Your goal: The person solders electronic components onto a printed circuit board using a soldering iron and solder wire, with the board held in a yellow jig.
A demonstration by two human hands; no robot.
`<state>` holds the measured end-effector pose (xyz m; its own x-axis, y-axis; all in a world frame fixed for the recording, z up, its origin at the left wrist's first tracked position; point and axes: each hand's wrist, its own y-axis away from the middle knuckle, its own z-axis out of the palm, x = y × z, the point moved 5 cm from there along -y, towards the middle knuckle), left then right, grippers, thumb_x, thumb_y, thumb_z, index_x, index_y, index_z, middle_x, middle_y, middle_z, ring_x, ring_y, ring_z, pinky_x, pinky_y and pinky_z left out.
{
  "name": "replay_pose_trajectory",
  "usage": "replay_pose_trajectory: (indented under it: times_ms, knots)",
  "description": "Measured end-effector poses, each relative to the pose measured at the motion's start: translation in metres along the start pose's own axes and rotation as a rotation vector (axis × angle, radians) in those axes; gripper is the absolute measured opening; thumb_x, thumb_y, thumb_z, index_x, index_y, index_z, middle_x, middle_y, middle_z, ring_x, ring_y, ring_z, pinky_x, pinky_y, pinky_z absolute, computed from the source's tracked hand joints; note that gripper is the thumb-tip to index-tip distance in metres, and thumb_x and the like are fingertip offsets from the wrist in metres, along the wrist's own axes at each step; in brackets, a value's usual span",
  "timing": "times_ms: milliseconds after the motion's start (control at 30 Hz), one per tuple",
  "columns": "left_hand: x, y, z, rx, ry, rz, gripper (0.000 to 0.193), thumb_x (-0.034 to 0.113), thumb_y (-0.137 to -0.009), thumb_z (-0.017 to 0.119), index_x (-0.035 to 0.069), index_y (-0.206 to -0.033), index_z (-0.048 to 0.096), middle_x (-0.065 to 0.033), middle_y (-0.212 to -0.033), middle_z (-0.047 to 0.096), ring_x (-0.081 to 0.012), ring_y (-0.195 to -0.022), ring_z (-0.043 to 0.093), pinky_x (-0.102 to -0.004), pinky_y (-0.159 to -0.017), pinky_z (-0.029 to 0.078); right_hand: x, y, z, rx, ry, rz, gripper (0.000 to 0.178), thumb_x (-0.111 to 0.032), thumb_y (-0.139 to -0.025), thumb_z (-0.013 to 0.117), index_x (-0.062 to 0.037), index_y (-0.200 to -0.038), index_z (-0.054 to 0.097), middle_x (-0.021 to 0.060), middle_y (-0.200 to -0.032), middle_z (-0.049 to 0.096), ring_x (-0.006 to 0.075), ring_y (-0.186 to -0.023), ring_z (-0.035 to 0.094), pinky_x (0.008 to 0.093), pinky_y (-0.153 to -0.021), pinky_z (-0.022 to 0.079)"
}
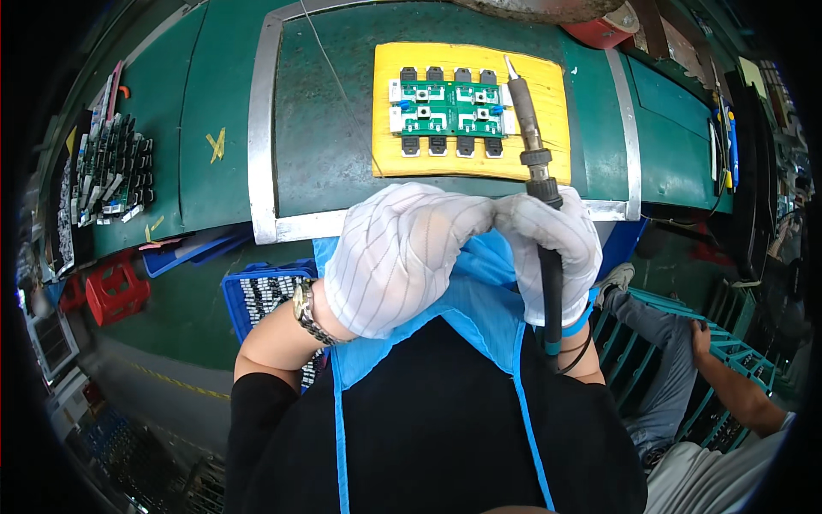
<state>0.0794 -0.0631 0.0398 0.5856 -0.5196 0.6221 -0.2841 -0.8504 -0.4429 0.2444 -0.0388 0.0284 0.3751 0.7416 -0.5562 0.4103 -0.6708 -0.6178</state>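
Note:
My right hand (pixel 552 253), in a white glove, is wrapped round the handle of a soldering iron (pixel 527 116). The iron points away from me, its tip over the far right part of a yellow pad (pixel 387 158). On that pad lies a green circuit board (pixel 450 122) with black parts along two sides and white and blue parts on it. My left hand (pixel 402 257), also gloved, has its fingers curled and meets the right hand's fingers in front of the pad. A thin wire (pixel 330 64) runs down to the left glove; whether the fingers pinch it is hidden.
Assembled boards (pixel 111 171) are stacked on the bench at the left. A metal strip (pixel 261 128) edges the work surface. Below are a blue crate (pixel 235 300) of small parts and a red stool (pixel 117 289). Another person's arm (pixel 741 390) is at the lower right.

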Motion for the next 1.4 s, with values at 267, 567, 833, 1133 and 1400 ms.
replay_pose_trajectory:
  times_ms: [267,567,833,1133,1400]
  knots:
    - [-0.021,-0.013,-0.047,-0.067,-0.494,0.438,0.026,0.012,-0.075,0.075,0.011,-0.101,0.069,0.0009,-0.078,0.066,-0.0168,-0.071,0.064,-0.0308,-0.067,0.051,0.000,-0.003,-0.007,0.017,-0.013,0.100,0.025,0.004,-0.077,0.073,-0.0100,-0.095,0.063,0.0047,-0.088,0.072,0.0270,-0.072,0.065,0.0353,-0.073,0.051]
    - [-0.037,0.054,-0.044,0.111,0.408,-0.751,0.017,0.013,-0.094,0.060,-0.001,-0.086,0.065,-0.0055,-0.078,0.066,-0.0075,-0.060,0.052,-0.0235,-0.055,0.041,0.041,0.017,-0.006,0.272,-0.021,0.158,0.039,0.010,-0.078,0.075,-0.0067,-0.109,0.059,0.0108,-0.099,0.071,0.0226,-0.079,0.068,0.0298,-0.072,0.053]
    - [-0.013,0.012,0.011,-0.002,-0.198,0.024,0.029,0.005,-0.070,0.077,0.006,-0.097,0.065,-0.0125,-0.124,0.065,-0.0259,-0.081,0.063,-0.0342,-0.070,0.051,0.043,0.009,0.012,0.107,0.031,0.076,0.030,0.008,-0.093,0.058,-0.0020,-0.120,0.051,0.0169,-0.108,0.066,0.0237,-0.096,0.070,0.0344,-0.088,0.056]
    - [-0.022,0.013,0.023,-0.006,-0.234,0.037,0.032,0.005,-0.066,0.077,0.006,-0.096,0.065,-0.0110,-0.127,0.064,-0.0256,-0.079,0.062,-0.0340,-0.069,0.051,0.045,0.012,0.013,0.065,-0.012,0.065,0.029,0.012,-0.092,0.055,-0.0007,-0.119,0.054,0.0170,-0.109,0.067,0.0244,-0.098,0.070,0.0333,-0.091,0.055]
    - [-0.023,0.011,0.016,0.065,-0.173,0.040,0.014,0.012,-0.078,0.073,0.009,-0.089,0.065,-0.0095,-0.122,0.066,-0.0229,-0.081,0.062,-0.0327,-0.064,0.051,0.044,0.010,0.011,0.069,-0.006,0.056,0.039,0.013,-0.085,0.057,-0.0047,-0.119,0.057,0.0134,-0.107,0.069,0.0277,-0.092,0.069,0.0352,-0.083,0.055]
